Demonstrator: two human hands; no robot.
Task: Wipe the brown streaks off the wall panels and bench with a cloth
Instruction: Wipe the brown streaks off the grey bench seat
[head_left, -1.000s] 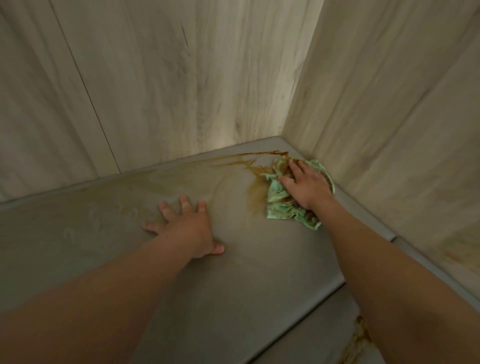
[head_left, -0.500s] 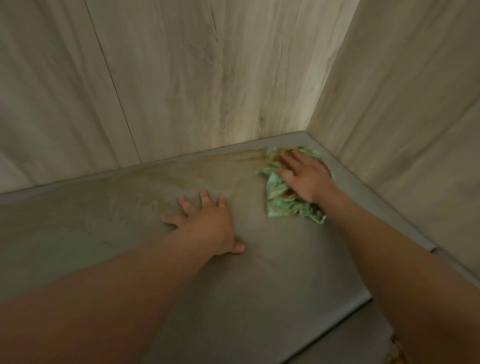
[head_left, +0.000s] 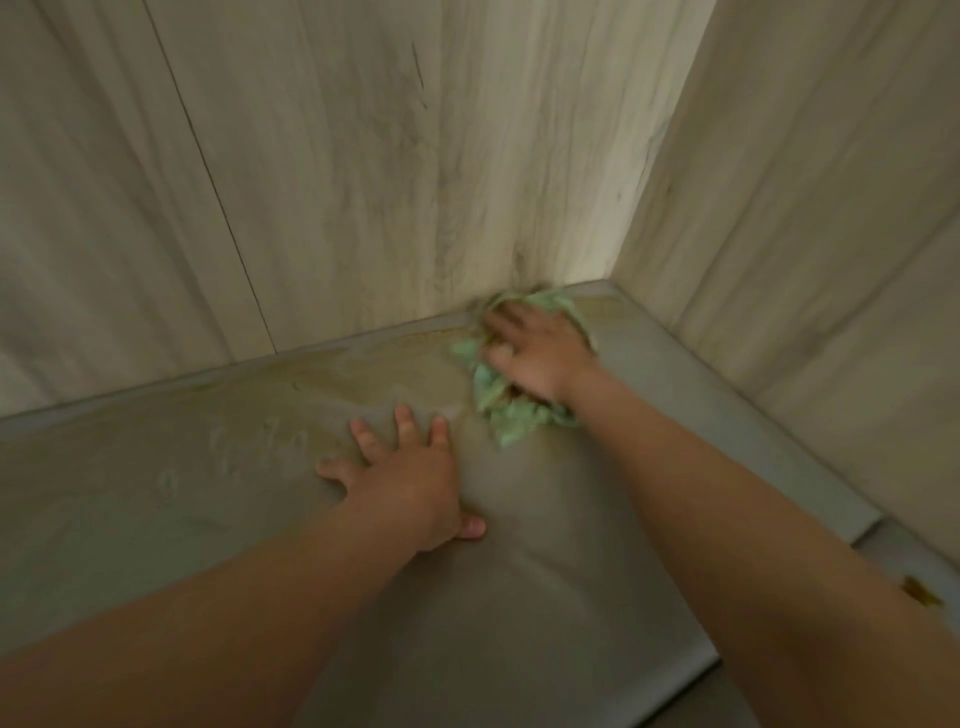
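Bench cleaning: a person's right hand (head_left: 537, 358) presses a crumpled green cloth (head_left: 511, 418) into the back corner of a smooth grey bench (head_left: 571, 597), with the fingers laid over the cloth rather than gripping it, though blur hides finer detail. The left hand (head_left: 405, 483) braces flat near the bench's middle, fingers splayed. A faint brown smear (head_left: 363, 374) runs along the back edge beneath pale wood-grain wall panels (head_left: 337, 182). Firm, overlapping strokes away from the seam, on a fresh fold of the soft cloth, would likely lift the smear — not spread it.
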